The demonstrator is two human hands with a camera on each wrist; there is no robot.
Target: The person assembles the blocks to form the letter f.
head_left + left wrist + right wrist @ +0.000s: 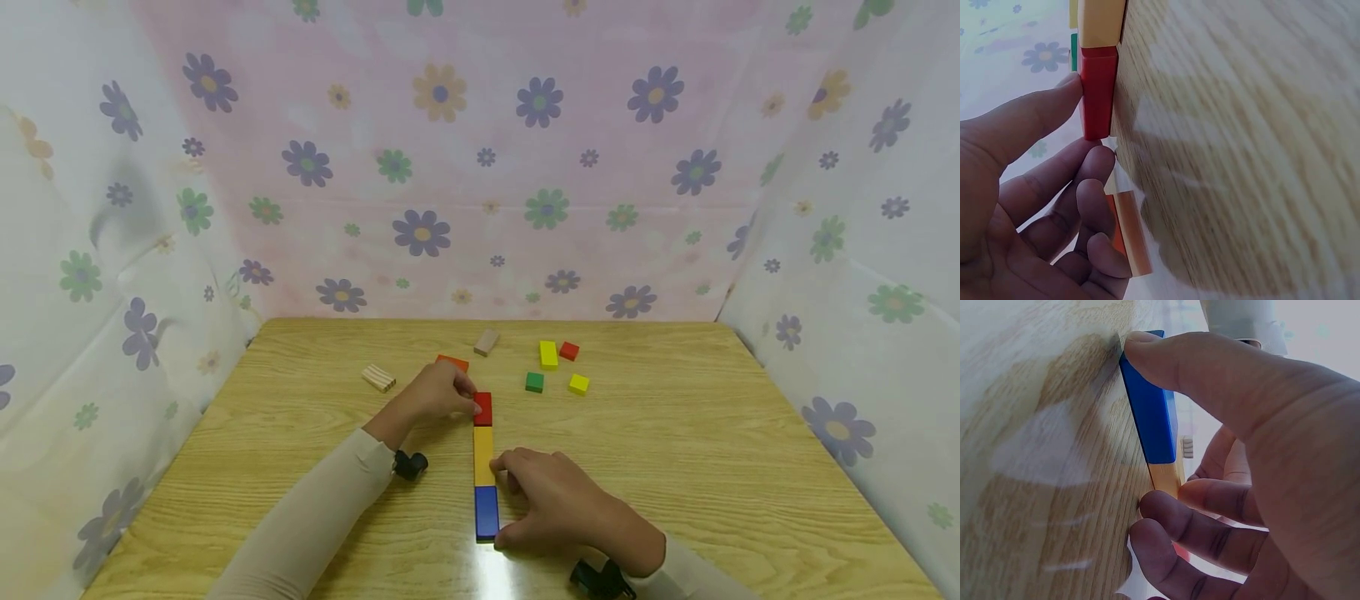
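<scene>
Three wooden blocks lie end to end in a straight row on the table: a red block [483, 408] farthest away, a yellow-orange block [483, 456] in the middle and a blue block [487, 512] nearest. My left hand [438, 392] is at the far end and holds the red block, its thumb on one side and a fingertip at the end face, as the left wrist view shows. On the right of the row, my right hand [562, 504] has its thumb curled against the near end of the blue block, with fingertips touching the side of the yellow-orange one.
Just behind my left hand is an orange block [452, 363]. Pale wooden pieces [378, 377] and a plain wood block [487, 342] lie at the back left. Several yellow, red and green blocks [534, 382] sit at the back right. Flowered cloth [480, 208] surrounds the table.
</scene>
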